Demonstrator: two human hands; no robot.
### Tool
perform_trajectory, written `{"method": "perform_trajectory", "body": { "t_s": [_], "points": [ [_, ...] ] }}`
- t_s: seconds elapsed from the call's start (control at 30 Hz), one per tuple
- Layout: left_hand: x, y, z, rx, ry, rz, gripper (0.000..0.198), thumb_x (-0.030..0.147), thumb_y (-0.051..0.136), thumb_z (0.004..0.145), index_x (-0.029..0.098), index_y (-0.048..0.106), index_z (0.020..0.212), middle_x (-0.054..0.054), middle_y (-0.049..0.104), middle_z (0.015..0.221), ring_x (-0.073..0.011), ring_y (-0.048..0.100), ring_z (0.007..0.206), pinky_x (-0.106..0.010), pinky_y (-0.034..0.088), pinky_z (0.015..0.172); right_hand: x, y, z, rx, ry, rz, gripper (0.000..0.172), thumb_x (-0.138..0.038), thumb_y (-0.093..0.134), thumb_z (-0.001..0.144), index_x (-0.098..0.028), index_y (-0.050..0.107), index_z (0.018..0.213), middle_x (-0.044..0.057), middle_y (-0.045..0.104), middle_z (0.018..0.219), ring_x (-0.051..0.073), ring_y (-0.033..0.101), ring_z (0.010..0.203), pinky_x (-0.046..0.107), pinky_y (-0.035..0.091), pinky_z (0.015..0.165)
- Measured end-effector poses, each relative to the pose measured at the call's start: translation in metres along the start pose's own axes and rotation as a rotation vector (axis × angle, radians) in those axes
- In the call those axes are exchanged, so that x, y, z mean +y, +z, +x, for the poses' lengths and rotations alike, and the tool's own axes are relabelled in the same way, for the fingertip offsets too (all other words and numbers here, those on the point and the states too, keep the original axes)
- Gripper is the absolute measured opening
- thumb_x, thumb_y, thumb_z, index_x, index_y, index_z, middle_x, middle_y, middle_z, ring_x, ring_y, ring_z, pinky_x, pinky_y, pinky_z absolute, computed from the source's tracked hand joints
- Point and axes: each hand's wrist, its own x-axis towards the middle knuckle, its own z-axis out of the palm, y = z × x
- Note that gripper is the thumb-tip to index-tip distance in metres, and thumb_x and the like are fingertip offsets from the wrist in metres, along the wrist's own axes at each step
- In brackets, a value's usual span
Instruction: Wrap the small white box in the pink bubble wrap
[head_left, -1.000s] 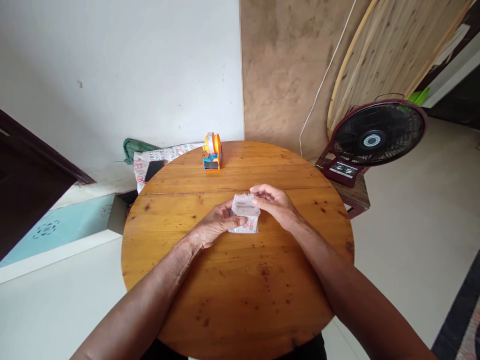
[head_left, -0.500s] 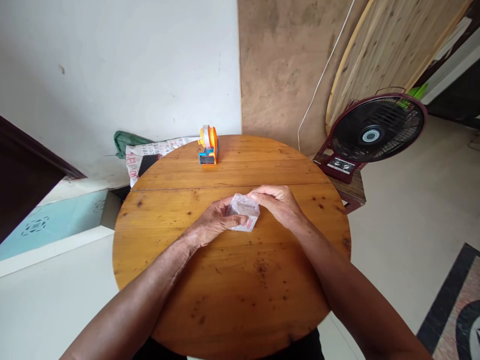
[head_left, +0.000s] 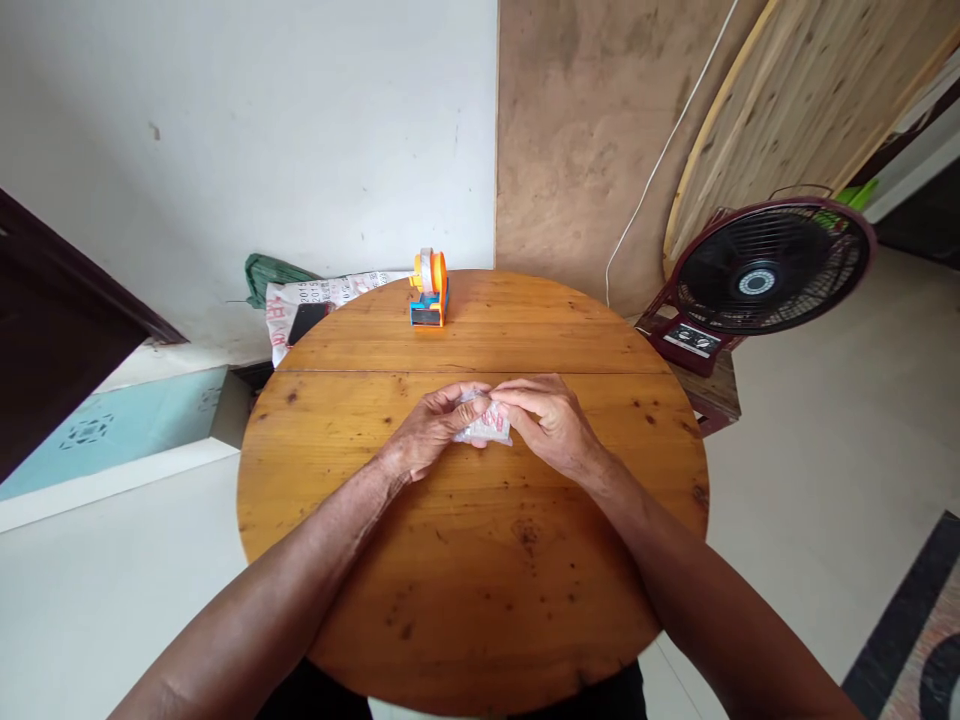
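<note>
A small clear plastic packet [head_left: 486, 424] with red print is held over the middle of the round wooden table [head_left: 480, 600]. My left hand [head_left: 435, 425] is closed on its left side, thumb on top and a fingertip showing beneath. The fingers of my right hand [head_left: 551, 415] pinch the packet's upper edge, close to my left thumb. What lies inside the packet is too small to make out.
An orange and blue tape dispenser [head_left: 430, 290] stands at the table's far edge. To the right, a dark red fan [head_left: 757, 283] rests on a wooden stand. A printed sack [head_left: 281, 310] lies behind the table's left rim.
The packet has been tilted and flattened, so its open top no longer shows. Both hands have drawn closer together over it. The camera view has shifted slightly left.
</note>
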Motion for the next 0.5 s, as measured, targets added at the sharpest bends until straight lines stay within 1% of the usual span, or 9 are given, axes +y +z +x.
{"method": "perform_trajectory", "body": {
  "t_s": [0.13,0.2,0.27,0.33,0.4,0.47,0.5],
  "points": [
    [-0.001,0.004,0.0,0.052,0.007,-0.026,0.046,0.041,0.083,0.066,0.014,0.068,0.1,-0.004,0.068,0.086,-0.016,0.063,0.074,-0.026,0.056,0.059,-0.001,0.001,-0.001,-0.057,-0.074,-0.186,0.031,-0.024,0.043,0.097,-0.022,0.069,0.112,0.007,0.072,0.114,0.022,0.066,0.101,0.041,0.039,0.096],
    [0.0,0.004,0.001,0.069,0.013,-0.053,0.046,0.042,0.082,0.067,0.015,0.067,0.1,-0.004,0.068,0.088,-0.0156,0.064,0.074,-0.026,0.056,0.06,-0.004,0.004,-0.001,-0.095,-0.082,-0.24,0.033,-0.027,0.043,0.098,-0.021,0.064,0.122,0.008,0.068,0.122,0.024,0.062,0.109,0.043,0.035,0.1],
    [0.0,0.001,0.002,0.109,0.025,-0.106,0.044,0.042,0.082,0.067,0.015,0.067,0.099,-0.003,0.069,0.087,-0.0142,0.064,0.072,-0.025,0.054,0.061,-0.008,0.01,0.0,-0.126,-0.08,-0.288,0.039,-0.035,0.046,0.097,-0.021,0.055,0.132,0.012,0.06,0.134,0.028,0.054,0.122,0.046,0.031,0.105],
    [0.001,-0.003,0.003,0.169,0.026,-0.159,0.043,0.041,0.083,0.066,0.015,0.067,0.097,-0.003,0.069,0.085,-0.0133,0.063,0.07,-0.024,0.053,0.062,-0.012,0.017,0.0,-0.138,-0.083,-0.336,0.049,-0.042,0.05,0.095,-0.02,0.048,0.139,0.015,0.048,0.145,0.031,0.042,0.133,0.051,0.028,0.108],
    [0.001,-0.007,0.005,0.211,0.022,-0.19,0.044,0.039,0.084,0.065,0.015,0.067,0.097,-0.002,0.069,0.085,-0.0137,0.064,0.072,-0.024,0.053,0.063,-0.014,0.022,-0.001,-0.132,-0.091,-0.361,0.05,-0.042,0.052,0.094,-0.022,0.047,0.14,0.015,0.039,0.151,0.033,0.034,0.139,0.053,0.027,0.109],
    [0.001,-0.009,0.006,0.196,0.022,-0.199,0.046,0.04,0.083,0.065,0.015,0.067,0.101,-0.004,0.07,0.088,-0.0152,0.065,0.075,-0.026,0.054,0.064,-0.014,0.022,-0.002,-0.126,-0.118,-0.336,0.045,-0.038,0.053,0.093,-0.027,0.051,0.137,0.012,0.036,0.154,0.031,0.033,0.14,0.053,0.029,0.109],
    [0.001,-0.01,0.007,0.186,0.029,-0.201,0.046,0.04,0.083,0.066,0.015,0.066,0.102,-0.004,0.07,0.09,-0.0157,0.065,0.076,-0.026,0.055,0.064,-0.013,0.02,-0.003,-0.117,-0.132,-0.302,0.042,-0.036,0.054,0.093,-0.029,0.054,0.134,0.01,0.036,0.154,0.031,0.034,0.139,0.052,0.03,0.109]
  ]
}}
